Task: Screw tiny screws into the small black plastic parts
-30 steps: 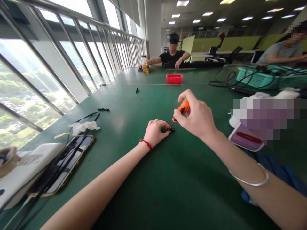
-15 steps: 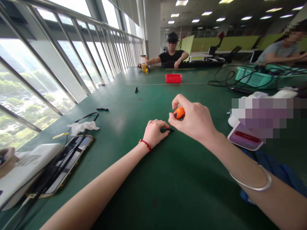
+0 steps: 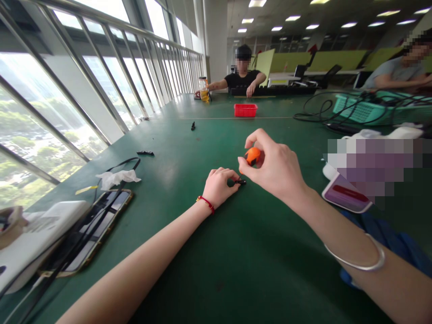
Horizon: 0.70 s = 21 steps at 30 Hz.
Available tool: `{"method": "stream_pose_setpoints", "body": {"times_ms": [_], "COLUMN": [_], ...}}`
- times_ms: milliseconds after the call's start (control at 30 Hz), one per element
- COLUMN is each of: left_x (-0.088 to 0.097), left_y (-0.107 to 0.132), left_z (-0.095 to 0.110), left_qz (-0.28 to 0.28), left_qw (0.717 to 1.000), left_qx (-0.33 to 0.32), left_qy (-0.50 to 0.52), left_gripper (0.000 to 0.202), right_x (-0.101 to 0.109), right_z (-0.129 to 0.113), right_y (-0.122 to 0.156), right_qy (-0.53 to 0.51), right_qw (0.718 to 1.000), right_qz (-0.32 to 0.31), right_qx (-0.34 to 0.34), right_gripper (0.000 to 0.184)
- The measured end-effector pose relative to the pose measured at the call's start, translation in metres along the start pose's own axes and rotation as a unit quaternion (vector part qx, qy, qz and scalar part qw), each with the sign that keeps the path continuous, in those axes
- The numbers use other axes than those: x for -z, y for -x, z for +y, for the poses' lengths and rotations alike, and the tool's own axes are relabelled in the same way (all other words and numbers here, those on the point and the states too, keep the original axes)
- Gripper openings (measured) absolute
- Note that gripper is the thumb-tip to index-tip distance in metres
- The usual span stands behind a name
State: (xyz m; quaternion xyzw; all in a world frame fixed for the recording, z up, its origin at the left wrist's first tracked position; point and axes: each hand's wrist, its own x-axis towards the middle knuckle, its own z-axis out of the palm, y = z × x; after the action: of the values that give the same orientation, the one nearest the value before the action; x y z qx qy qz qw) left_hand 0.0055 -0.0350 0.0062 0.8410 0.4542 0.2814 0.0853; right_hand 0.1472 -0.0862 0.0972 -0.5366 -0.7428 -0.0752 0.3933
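Observation:
My right hand [image 3: 275, 164] grips the orange and black handle of a short screwdriver [image 3: 252, 155] between thumb and fingers. Its thin shaft points down and left toward a small black part [image 3: 240, 182]. That part lies on the green table, pinched by the thumb and fingertips of my left hand [image 3: 220, 185]. The screwdriver's tip is at or just above the part; whether they touch I cannot tell. My two hands are close together, the right one higher.
Two more black pieces [image 3: 145, 153] [image 3: 193, 126] lie farther off. A phone [image 3: 97, 229], cables and a tissue [image 3: 118, 179] are at left. A red box [image 3: 245, 110] stands ahead, a teal basket [image 3: 354, 109] at right. A person [image 3: 242, 76] sits across the table [image 3: 189, 270].
The orange handle has turned slightly in my right fingers, and that hand has risen a little. My left hand still pinches the black part in nearly the same place.

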Motion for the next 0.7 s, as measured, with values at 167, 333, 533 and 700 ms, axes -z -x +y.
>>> {"method": "stream_pose_setpoints", "body": {"times_ms": [167,333,533,700], "left_x": [0.0,0.002,0.003,0.004], "left_y": [0.0,-0.001,0.0,0.0], "left_z": [-0.001,-0.001,-0.002,-0.002], "left_qz": [0.004,-0.018,-0.023,-0.024], "left_qw": [1.0,0.998,0.998,0.997], "left_qx": [0.004,0.006,0.015,0.017], "left_qy": [0.017,0.054,0.064,0.065], "left_gripper": [0.01,0.007,0.007,0.007], "right_x": [-0.003,0.01,0.002,-0.027], "right_z": [0.0,0.005,0.038,0.059], "right_y": [0.0,-0.007,-0.01,-0.004], "right_qy": [-0.035,-0.109,-0.027,0.05], "right_qw": [0.998,0.992,0.974,0.934], "right_qz": [-0.048,0.015,-0.223,-0.353], "right_qx": [0.002,0.059,0.003,-0.028], "right_gripper": [0.018,0.02,0.02,0.023]}}
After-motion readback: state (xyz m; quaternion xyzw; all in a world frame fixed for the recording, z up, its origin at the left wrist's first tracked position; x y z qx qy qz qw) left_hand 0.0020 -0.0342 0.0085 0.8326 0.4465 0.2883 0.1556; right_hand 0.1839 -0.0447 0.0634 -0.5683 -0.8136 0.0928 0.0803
